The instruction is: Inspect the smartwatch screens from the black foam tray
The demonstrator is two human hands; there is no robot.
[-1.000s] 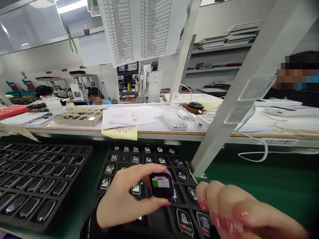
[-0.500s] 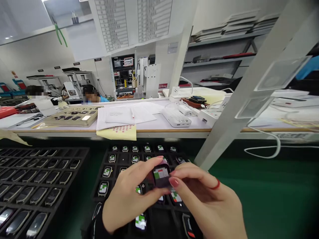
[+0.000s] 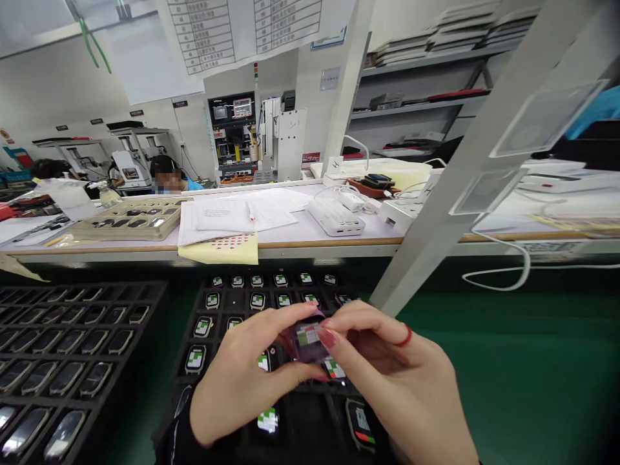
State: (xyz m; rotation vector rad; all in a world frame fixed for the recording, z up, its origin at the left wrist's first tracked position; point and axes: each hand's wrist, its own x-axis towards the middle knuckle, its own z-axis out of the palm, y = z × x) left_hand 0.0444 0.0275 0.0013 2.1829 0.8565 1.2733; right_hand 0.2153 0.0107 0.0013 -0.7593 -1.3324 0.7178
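My left hand (image 3: 237,381) pinches the smartwatch body (image 3: 309,340) by its edges above the black tray's (image 3: 194,387) middle; my right hand's (image 3: 402,381) fingertips close on its far side. It looks light, rigid and glossy, likely slippery, so I'd grip the rim, never the lit screen.

Green mat (image 3: 508,374) covers the bench rt of the fingers. Beyond the fingertips, long white table (image 3: 310,236) w/ wood edge, papers (image 3: 232,216) on it. Slanted white post (image 3: 465,155) up-rt of the fingers. Grey shelves (image 3: 416,84) on far white wall, machine (image 3: 237,139) past the table. Printed list (image 3: 242,29) hangs overhead.
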